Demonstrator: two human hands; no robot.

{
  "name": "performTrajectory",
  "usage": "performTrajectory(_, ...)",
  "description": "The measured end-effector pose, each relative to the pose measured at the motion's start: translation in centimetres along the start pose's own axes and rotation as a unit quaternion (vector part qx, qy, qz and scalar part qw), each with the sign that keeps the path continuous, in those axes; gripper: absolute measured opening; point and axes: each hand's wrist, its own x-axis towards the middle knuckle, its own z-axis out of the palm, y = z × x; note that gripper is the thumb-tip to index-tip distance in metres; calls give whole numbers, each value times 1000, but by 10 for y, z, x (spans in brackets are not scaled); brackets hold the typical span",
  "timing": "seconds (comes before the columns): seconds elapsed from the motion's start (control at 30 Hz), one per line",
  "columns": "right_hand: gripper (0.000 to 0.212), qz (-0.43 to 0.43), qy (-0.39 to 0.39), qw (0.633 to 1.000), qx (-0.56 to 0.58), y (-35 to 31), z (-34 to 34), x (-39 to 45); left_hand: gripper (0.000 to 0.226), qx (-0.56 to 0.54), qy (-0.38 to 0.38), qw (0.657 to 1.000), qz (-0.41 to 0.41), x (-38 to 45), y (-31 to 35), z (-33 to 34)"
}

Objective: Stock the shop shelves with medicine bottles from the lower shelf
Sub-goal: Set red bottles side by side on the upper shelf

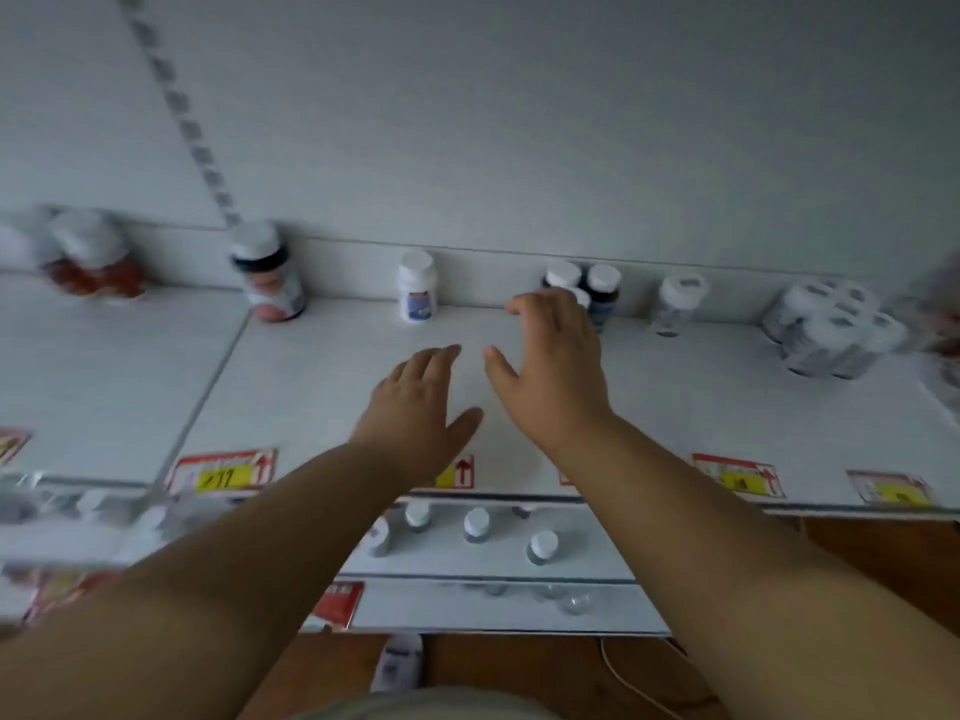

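Note:
Both my hands hover over the white upper shelf point(332, 387), fingers apart and holding nothing. My left hand point(415, 407) is near the shelf's front middle. My right hand point(556, 366) reaches further back, its fingertips just in front of a cluster of dark bottles with white caps point(602, 288), partly hiding one of them. A white bottle with a blue label point(417, 285) stands alone to the left of that cluster. On the lower shelf point(582, 569), between my forearms, stand several small white-capped bottles point(543, 547).
Along the upper shelf's back stand a dark bottle with a pink label point(270, 278), a blurred red-brown jar point(93, 262) at far left, a clear bottle point(675, 304) and a pack of white-capped bottles point(831, 330) at right. Red and yellow price tags point(223, 472) line the front edge.

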Motion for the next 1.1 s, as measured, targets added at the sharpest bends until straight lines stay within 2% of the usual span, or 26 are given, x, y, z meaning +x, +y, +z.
performTrajectory(0.1, 46, -57, -47, 994, 83, -43, 5, -11, 74, -29, 47, 995, -89, -56, -14, -21)
performTrajectory(0.17, 45, -97, -82, 983, 134, -77, 7, -20, 66, -21, 91, 990, -109, -93, -29, -35)
performTrajectory(0.27, 38, -111, -169, 961, 191, -137, 12, -42, 54, -31, 96, 984, -147, -154, -63, -51)
performTrajectory(0.4, 39, -159, -252, 936, 189, -218, 23, -65, 45, -32, 148, 972, -180, -220, -123, -73)
performTrajectory(0.47, 45, -184, -294, 921, 175, -261, 39, -75, 51, -34, 164, 962, -217, -254, -159, -83)
performTrajectory(0.53, 47, -199, -296, 917, 180, -312, 64, -83, 57, -31, 163, 958, -235, -287, -200, -96)
performTrajectory(0.63, 36, -241, -249, 913, 214, -397, 108, -101, 55, 11, 144, 958, -249, -335, -265, -125)
performTrajectory(0.77, 29, -252, -279, 900, 221, -496, 147, -113, 44, 48, 128, 949, -285, -385, -338, -167)
performTrajectory(0.93, 38, -240, -322, 891, 213, -558, 194, -102, 53, 22, 137, 940, -310, -397, -411, -191)
performTrajectory(1.1, 36, -242, -339, 884, 213, -593, 264, -80, 59, 10, 134, 926, -353, -380, -486, -204)
